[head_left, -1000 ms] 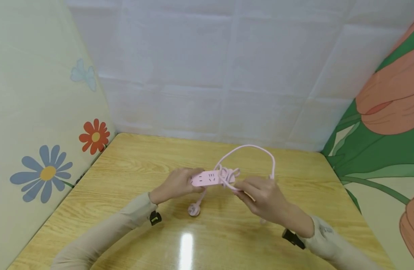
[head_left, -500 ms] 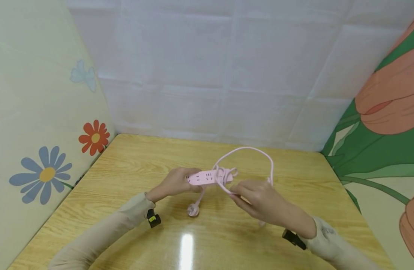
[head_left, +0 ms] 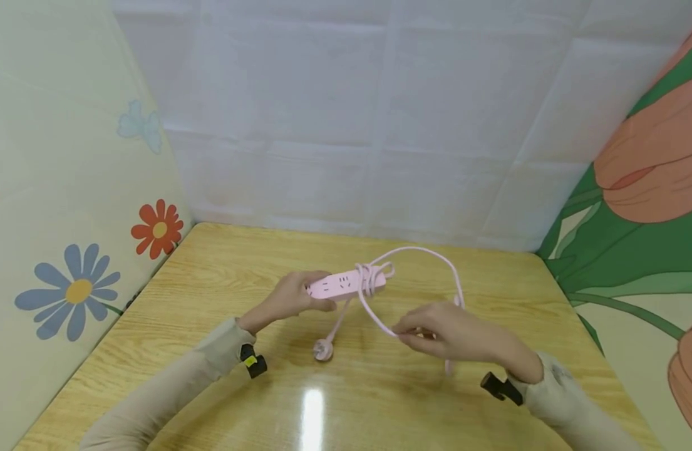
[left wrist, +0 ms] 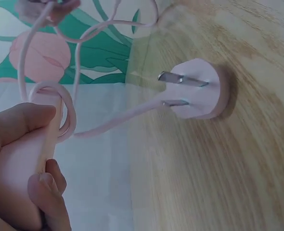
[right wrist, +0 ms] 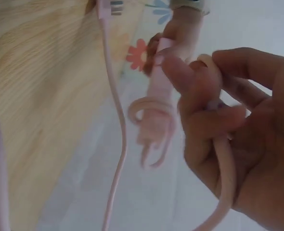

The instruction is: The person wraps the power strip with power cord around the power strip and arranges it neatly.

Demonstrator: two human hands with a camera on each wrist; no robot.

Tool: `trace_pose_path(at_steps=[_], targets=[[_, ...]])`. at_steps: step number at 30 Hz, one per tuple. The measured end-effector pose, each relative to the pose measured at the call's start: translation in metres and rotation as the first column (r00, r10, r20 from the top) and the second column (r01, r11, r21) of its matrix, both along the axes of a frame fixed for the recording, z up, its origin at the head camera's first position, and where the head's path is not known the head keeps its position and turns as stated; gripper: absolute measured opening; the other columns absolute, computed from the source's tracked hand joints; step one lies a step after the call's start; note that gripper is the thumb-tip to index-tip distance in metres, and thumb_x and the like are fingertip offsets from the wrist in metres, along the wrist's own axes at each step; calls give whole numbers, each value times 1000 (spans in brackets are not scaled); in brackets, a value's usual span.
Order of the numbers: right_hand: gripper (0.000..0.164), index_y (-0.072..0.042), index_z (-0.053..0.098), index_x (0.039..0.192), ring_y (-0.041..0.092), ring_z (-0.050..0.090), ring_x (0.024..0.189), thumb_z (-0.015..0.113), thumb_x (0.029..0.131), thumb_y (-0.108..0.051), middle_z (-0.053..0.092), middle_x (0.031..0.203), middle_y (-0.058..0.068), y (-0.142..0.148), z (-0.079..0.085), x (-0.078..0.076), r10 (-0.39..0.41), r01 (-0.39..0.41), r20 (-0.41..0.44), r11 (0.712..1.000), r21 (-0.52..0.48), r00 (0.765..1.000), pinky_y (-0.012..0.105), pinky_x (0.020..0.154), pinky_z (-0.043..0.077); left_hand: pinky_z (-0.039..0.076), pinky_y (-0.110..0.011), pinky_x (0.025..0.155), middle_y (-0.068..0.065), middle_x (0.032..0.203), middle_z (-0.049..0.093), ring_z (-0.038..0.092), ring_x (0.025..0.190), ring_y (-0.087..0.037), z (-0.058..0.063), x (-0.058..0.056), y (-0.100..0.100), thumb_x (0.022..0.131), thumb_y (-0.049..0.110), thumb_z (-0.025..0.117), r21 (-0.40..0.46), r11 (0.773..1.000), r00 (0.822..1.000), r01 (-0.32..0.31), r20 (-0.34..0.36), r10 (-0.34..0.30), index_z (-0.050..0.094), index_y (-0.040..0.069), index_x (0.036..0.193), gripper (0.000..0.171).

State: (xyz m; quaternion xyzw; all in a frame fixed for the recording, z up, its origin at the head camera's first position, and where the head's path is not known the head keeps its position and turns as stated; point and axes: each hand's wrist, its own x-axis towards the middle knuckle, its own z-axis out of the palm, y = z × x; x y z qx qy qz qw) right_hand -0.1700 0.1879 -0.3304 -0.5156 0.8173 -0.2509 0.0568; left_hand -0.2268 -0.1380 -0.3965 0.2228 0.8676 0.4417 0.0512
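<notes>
My left hand (head_left: 289,297) grips the left end of a pink power strip (head_left: 334,285), thumb on one side and fingers on the other. The strip is held above the table, its right end tilted up. Turns of its pink cord (head_left: 369,279) are wound around that right end. To the right, my right hand (head_left: 455,332) pinches the cord, which also passes through the palm in the right wrist view (right wrist: 226,168). A slack arc of cord rises behind both hands. Below the strip, the plug (head_left: 323,349) rests on the table, prongs showing in the left wrist view (left wrist: 204,91).
The wood-grain table (head_left: 238,257) reaches back to a white sheet (head_left: 300,125). Flower-printed panels stand at the left (head_left: 58,156) and right (head_left: 650,250). A bright reflection lies on the table near the front.
My left hand has shifted slightly left and up with the power strip, tilting its right end up. My right hand has moved down and right, drawing out a longer stretch of cord.
</notes>
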Motion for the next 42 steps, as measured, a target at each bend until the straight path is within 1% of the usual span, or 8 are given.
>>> trace_pose_path(at_steps=[5,10,15,19,25,31,37,42], targets=[[21,-10,74,115,-4,43,55,61,99,-17,64,81,-16,8,-4,-11,-16,-1,179,996,90,984,18,51,45,51,-34,47,-10,112,68,61,68,-20,5,3,-1,73,34,85,31,999,1000,-10,18,9,61,11,136,71],[28,-4,68,124,-5,37,52,58,101,-16,62,78,-15,9,-9,-16,8,-40,259,992,121,966,16,49,40,51,-33,47,-9,109,68,60,66,-20,9,6,0,73,34,86,42,999,1000,-20,18,20,60,12,136,72],[31,0,63,130,-4,40,54,54,102,-10,69,93,-8,9,-17,-24,21,-62,306,990,123,952,18,50,43,49,-32,47,-7,102,68,57,64,-18,11,8,2,73,35,85,52,998,999,-45,6,45,60,12,137,73],[30,3,63,129,-2,50,62,54,101,-7,71,95,-2,9,-26,-33,25,-57,283,993,103,959,20,53,47,50,-33,51,-5,100,68,58,65,-18,11,9,3,73,35,85,69,996,998,-64,-1,64,60,14,137,72],[28,7,64,124,-1,50,64,55,100,-5,71,93,7,7,-37,-45,59,-77,260,995,58,964,21,57,48,48,-35,68,-2,106,69,59,80,-19,12,11,5,74,33,86,100,994,997,-49,-50,54,62,13,135,68],[26,8,66,120,12,65,77,58,98,-3,71,92,9,7,-44,-51,97,-108,186,993,45,978,23,68,55,49,-34,67,-2,105,70,60,78,-18,11,12,6,75,31,85,109,994,995,-24,-90,34,63,12,134,65],[19,3,71,111,13,68,85,60,96,-2,73,97,11,11,-50,-55,64,-64,11,995,80,998,27,76,56,49,-34,67,-1,108,70,60,77,-18,11,15,9,74,31,86,139,990,994,2,-108,13,63,13,134,66],[16,-5,74,103,7,67,80,62,97,-14,73,90,1,14,-54,-59,-11,26,-131,992,120,991,30,73,56,49,-33,65,-2,108,71,60,75,-17,11,16,11,75,32,85,143,989,990,26,-140,-6,63,12,133,66]])
